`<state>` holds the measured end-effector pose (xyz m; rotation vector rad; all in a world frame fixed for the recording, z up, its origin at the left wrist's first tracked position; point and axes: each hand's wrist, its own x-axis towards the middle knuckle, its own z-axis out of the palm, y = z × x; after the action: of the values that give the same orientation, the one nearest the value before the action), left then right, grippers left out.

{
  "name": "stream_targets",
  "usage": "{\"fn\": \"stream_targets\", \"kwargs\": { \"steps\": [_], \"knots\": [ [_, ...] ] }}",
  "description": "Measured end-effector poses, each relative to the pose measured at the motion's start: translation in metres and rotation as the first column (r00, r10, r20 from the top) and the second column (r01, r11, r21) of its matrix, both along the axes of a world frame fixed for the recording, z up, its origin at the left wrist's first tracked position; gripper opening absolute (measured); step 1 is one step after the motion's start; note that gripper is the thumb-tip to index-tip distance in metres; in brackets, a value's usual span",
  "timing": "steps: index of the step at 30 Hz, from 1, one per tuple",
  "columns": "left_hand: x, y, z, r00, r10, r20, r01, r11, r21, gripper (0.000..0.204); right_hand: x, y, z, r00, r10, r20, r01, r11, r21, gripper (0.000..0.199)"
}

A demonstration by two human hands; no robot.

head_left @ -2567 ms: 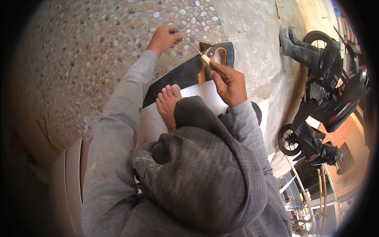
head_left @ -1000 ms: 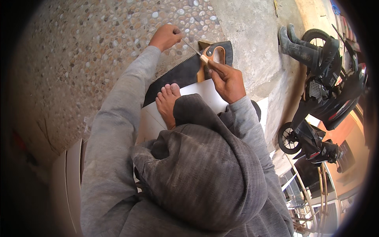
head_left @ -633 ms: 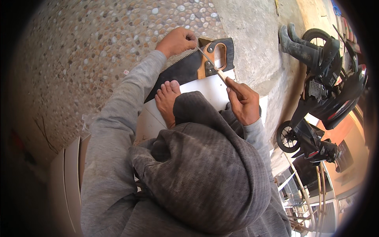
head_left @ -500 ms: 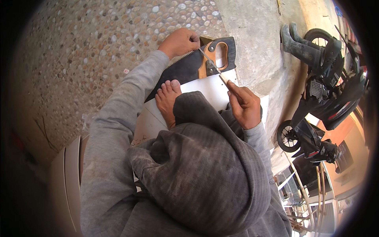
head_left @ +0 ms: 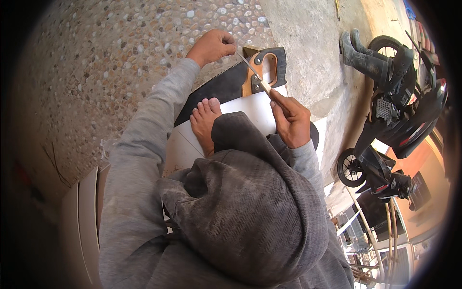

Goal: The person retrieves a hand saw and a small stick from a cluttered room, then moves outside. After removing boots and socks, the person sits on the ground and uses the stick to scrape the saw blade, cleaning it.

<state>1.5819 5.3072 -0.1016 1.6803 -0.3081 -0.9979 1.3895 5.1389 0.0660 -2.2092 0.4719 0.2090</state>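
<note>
"Saw (head_left: pixel 228 84): where is it?"
"Upper middle, with bare toes (head_left: pixel 207 104) over its blade."
"What about the left hand (head_left: pixel 211 47)?"
"Near the top, fingers pinching the tip of the file (head_left: pixel 264 86)."
"And the right hand (head_left: pixel 291 120)?"
"Right of the middle, fingers wrapped on the file's pale handle."

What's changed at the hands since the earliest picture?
The right hand has moved right and nearer the body, bringing along the slim metal tool with a pale handle; the left hand, at its tip, has shifted slightly right. Neither visibly let go. The black-bladed handsaw with wooden handle and the bare foot stayed roughly put.
</note>
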Motion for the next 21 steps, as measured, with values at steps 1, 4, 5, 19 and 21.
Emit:
{"fn": "stream_targets", "kwargs": {
  "steps": [1,4,5,19,21],
  "knots": [
    [-0.001,-0.001,0.002,1.000,-0.016,0.001,0.016,1.000,-0.004,0.016,-0.002,0.001,0.004,1.000,0.003,-0.023,-0.004,1.000,-0.018,0.027],
    [-0.004,-0.002,0.012,0.990,-0.122,0.067,0.119,0.991,0.059,0.014,-0.009,0.000,0.008,1.000,-0.002,-0.024,0.002,1.000,-0.022,0.030],
    [-0.006,-0.003,0.011,0.985,-0.139,0.101,0.135,0.989,0.054,0.016,-0.011,0.000,0.010,0.999,-0.004,-0.038,0.003,1.000,-0.026,0.030],
    [0.023,0.010,-0.016,0.979,0.036,0.201,-0.068,0.986,0.154,0.020,0.031,-0.002,-0.032,0.997,0.000,0.071,-0.005,0.997,0.078,0.024],
    [0.017,0.005,-0.005,0.987,0.035,0.159,-0.046,0.997,0.061,0.019,0.022,-0.007,-0.014,0.999,-0.006,0.054,0.003,0.998,0.059,0.025]
  ]
}}
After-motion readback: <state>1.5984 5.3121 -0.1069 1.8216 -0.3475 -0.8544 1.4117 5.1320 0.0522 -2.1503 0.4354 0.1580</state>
